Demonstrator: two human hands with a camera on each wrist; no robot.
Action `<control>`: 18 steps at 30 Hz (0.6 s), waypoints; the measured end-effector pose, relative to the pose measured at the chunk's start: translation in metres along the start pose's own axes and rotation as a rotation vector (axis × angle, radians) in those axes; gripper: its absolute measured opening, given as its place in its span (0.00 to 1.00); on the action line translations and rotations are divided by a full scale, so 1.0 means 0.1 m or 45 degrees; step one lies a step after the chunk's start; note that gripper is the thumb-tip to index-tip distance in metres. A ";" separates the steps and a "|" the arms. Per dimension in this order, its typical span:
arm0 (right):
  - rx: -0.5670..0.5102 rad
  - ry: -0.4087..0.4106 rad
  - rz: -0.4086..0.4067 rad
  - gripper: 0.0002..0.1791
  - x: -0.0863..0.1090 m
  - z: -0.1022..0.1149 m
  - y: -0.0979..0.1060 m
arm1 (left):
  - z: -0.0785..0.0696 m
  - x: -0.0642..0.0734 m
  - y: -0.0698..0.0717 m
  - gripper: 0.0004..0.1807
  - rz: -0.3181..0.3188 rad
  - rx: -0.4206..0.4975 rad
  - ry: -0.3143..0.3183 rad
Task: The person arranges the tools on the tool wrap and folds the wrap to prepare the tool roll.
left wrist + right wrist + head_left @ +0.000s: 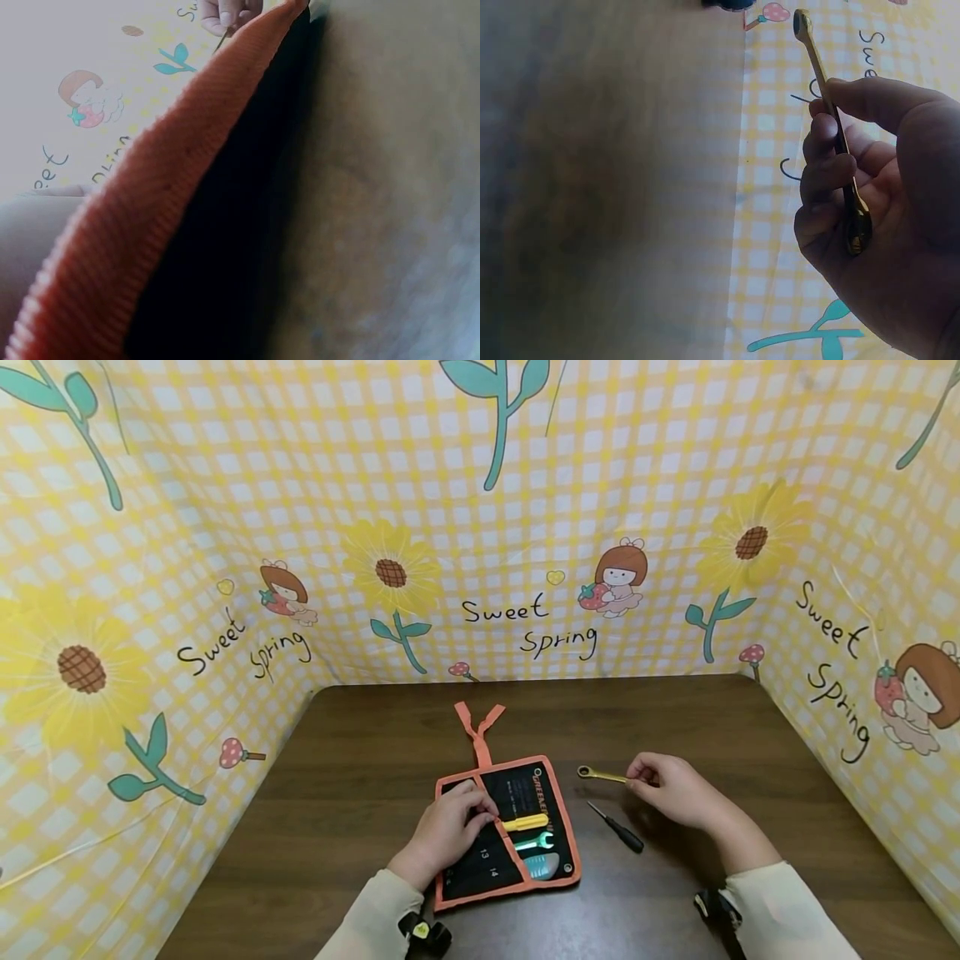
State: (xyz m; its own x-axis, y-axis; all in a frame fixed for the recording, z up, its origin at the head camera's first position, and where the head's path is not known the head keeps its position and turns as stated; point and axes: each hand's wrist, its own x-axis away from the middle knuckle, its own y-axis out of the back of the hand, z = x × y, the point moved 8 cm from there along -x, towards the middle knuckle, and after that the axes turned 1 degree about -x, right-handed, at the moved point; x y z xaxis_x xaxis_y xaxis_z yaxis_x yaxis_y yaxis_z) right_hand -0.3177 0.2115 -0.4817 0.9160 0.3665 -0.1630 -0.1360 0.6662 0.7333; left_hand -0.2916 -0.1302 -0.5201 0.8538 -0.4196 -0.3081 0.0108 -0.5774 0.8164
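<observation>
A black tool pouch point(465, 868) with orange trim lies open on the table. My left hand point(450, 827) rests over its left half, fingers curled and pinching the trimmed pocket edge. Beside those fingertips a yellow-handled tool point(528, 822) sticks out of the pocket. Below it are a green open-end wrench point(534, 842) and a pale blue tool point(542, 866). My right hand point(671, 785) holds a gold-coloured wrench point(826, 94) above the table, thumb and fingers round its shaft, ring end pointing left in the head view. The left wrist view is mostly filled by orange trim point(172, 157).
A small black-handled screwdriver point(622, 835) lies on the brown table point(360, 735) between the pouch and my right forearm. An orange tie strap point(480, 739) stretches from the pouch's far edge. Yellow checked cloth point(480, 527) walls in the back and both sides.
</observation>
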 end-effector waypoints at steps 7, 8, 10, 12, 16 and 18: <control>0.010 0.031 0.021 0.03 -0.11 0.07 -0.03 | -0.01 -0.01 0.00 0.11 0.007 0.007 0.014; 0.004 0.023 0.031 0.03 -0.13 0.09 -0.04 | -0.01 -0.01 0.00 0.11 0.006 0.008 0.013; -0.007 0.016 0.055 0.02 -0.16 0.13 -0.07 | -0.01 -0.01 0.00 0.11 0.002 0.007 0.005; -0.019 0.008 0.078 0.03 -0.20 0.18 -0.09 | -0.01 -0.01 0.00 0.11 0.000 0.004 0.002; -0.031 0.032 0.113 0.03 -0.27 0.31 -0.16 | 0.00 0.00 0.00 0.11 -0.004 0.000 -0.001; -0.035 0.038 0.132 0.03 -0.30 0.36 -0.21 | 0.00 0.00 -0.01 0.11 0.001 0.001 0.004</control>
State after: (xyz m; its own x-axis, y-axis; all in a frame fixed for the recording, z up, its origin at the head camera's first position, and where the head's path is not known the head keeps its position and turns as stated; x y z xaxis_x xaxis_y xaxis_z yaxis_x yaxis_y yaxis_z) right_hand -0.3291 0.1630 -0.4686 0.8848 0.4535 -0.1073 -0.2401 0.6409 0.7292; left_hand -0.2915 -0.1297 -0.5205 0.8553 -0.4178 -0.3063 0.0098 -0.5780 0.8160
